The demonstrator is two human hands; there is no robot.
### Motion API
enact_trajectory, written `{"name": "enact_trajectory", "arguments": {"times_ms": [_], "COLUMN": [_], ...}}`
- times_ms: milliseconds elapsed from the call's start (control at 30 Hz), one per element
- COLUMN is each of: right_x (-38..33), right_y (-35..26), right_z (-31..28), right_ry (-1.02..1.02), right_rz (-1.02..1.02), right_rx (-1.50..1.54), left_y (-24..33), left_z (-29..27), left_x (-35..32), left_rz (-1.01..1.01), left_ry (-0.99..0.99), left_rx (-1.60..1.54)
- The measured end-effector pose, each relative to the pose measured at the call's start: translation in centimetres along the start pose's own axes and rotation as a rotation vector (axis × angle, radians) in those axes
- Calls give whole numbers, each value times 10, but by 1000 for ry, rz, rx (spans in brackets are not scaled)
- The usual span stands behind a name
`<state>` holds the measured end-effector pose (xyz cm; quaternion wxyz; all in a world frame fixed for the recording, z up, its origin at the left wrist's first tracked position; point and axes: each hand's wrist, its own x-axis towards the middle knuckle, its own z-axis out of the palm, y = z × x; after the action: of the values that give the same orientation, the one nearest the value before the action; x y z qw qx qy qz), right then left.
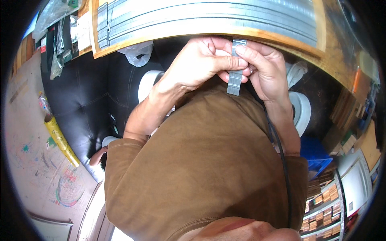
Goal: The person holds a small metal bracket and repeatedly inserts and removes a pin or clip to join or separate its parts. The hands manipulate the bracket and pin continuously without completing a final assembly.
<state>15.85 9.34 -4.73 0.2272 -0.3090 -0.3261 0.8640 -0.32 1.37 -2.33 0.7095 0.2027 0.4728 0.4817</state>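
A person in a brown shirt (209,160) grips a strip of metal staples (235,78) with both hands just below the curved edge of a wooden desk (281,40); the left hand (197,64) pinches its middle with thumb and fingers, while the right hand (267,70) is closed around its upper end; the strip's long axis runs near vertical, top end at the desk edge, lower end pointing toward the chest; long rows of staple strips (209,16) lie on the desk above; a black seat (88,100) fills the left.

wooden bench top (281,38) with long grey metal strips (209,16) laid flat
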Motion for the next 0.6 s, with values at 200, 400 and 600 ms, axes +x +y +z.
{"name": "enact_trajectory", "arguments": {"times_ms": [200,400,600], "right_x": [-2,-18,-26], "right_y": [-2,-14,-21], "right_z": [0,-1,0], "right_ry": [-6,-110,-121], "right_rz": [-16,-20,-43], "right_rx": [4,-200,-272], "left_y": [5,14,5], "left_z": [4,22,27], "left_x": [-3,-27,-36], "left_rz": [-8,-62,-84], "left_ry": [8,74,73], "left_rx": [36,127,98]}}
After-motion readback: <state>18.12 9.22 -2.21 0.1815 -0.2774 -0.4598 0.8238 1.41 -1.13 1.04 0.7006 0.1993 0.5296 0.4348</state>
